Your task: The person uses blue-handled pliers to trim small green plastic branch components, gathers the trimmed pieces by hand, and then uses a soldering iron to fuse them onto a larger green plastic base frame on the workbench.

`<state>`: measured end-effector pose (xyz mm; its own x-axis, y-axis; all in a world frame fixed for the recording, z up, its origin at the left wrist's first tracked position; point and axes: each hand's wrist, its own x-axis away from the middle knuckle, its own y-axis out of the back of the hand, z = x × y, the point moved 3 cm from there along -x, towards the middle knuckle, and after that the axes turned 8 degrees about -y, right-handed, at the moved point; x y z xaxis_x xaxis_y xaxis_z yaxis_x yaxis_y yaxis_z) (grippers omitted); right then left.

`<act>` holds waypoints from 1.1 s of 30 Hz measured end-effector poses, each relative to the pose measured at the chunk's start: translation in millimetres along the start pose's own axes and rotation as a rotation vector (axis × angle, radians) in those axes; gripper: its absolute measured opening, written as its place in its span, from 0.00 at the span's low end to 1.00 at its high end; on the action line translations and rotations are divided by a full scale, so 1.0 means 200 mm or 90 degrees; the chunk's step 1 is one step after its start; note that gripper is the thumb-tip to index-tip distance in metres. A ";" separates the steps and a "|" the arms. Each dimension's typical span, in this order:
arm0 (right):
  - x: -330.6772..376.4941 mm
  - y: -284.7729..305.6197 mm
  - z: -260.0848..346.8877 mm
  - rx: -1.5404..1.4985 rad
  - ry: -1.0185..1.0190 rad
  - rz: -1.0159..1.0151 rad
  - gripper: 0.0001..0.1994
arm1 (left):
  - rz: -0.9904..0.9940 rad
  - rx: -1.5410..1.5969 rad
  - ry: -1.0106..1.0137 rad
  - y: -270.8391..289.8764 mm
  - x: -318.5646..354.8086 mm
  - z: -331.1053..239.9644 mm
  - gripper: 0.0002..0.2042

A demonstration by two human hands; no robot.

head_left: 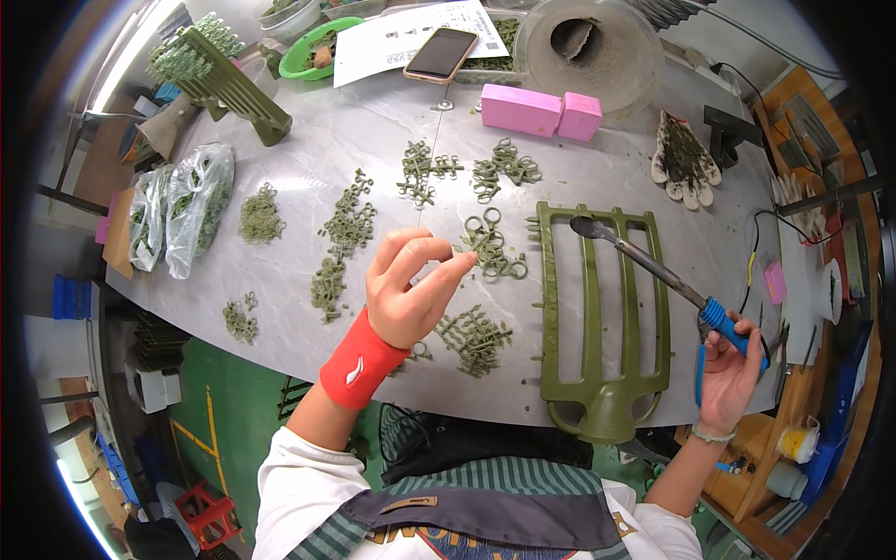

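Observation:
My left hand (411, 289), with a red wristband, is above the table. Its fingers are curled into a pinch beside a small pile of green ring-shaped parts (495, 247); whatever is between the fingertips is too small to make out. My right hand (730, 378) is closed around a long tool (667, 277) with blue handles, a metal shaft and a dark rounded tip. That tip hangs over the upper part of a green slotted frame (590, 308) with short pegs along its left side. Below my left fingers lies a heap of small green lattice-like pieces (476, 341).
More green pieces lie in piles (345, 229) across the grey table (299, 280). Clear plastic bags (198, 210) and another green slotted part (233, 84) are at left. Pink blocks (523, 110), a phone (441, 53), a translucent bucket (644, 56) and a stained glove (684, 159) line the far side.

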<state>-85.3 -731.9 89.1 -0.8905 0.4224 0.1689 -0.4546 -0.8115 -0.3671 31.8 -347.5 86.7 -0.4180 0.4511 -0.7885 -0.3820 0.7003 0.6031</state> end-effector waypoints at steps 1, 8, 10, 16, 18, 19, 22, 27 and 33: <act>0.00 0.00 0.00 0.000 -0.001 -0.002 0.14 | -0.003 -0.004 -0.012 0.00 0.00 0.00 0.15; 0.00 -0.01 0.00 -0.002 0.001 0.002 0.14 | 0.004 -0.025 -0.049 0.01 0.01 -0.01 0.15; 0.00 -0.01 0.00 -0.001 0.002 0.003 0.14 | 0.004 -0.028 -0.024 0.01 0.02 -0.02 0.15; 0.00 0.00 0.00 -0.006 -0.004 -0.002 0.14 | -0.016 0.533 0.555 -0.06 0.12 0.00 0.09; 0.00 0.00 0.00 -0.009 -0.009 -0.004 0.14 | -0.023 0.606 0.616 -0.06 0.14 -0.01 0.09; 0.00 0.01 0.00 -0.014 -0.011 -0.009 0.14 | -0.026 0.647 0.668 -0.05 0.14 -0.02 0.10; -0.01 0.02 -0.01 -0.017 -0.013 0.004 0.14 | -0.036 0.701 0.741 -0.05 0.15 -0.03 0.12; -0.01 0.01 -0.01 -0.007 -0.008 0.001 0.14 | -0.031 0.767 0.824 -0.05 0.18 -0.03 0.13; -0.01 0.01 0.00 -0.003 -0.002 0.011 0.14 | -0.045 0.839 0.898 -0.05 0.20 -0.02 0.13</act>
<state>-83.7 -733.9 87.8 -0.8985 0.4070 0.1647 -0.4387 -0.8171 -0.3740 14.6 -338.8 49.6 -0.9510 0.1765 0.2540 0.0598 0.9106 -0.4089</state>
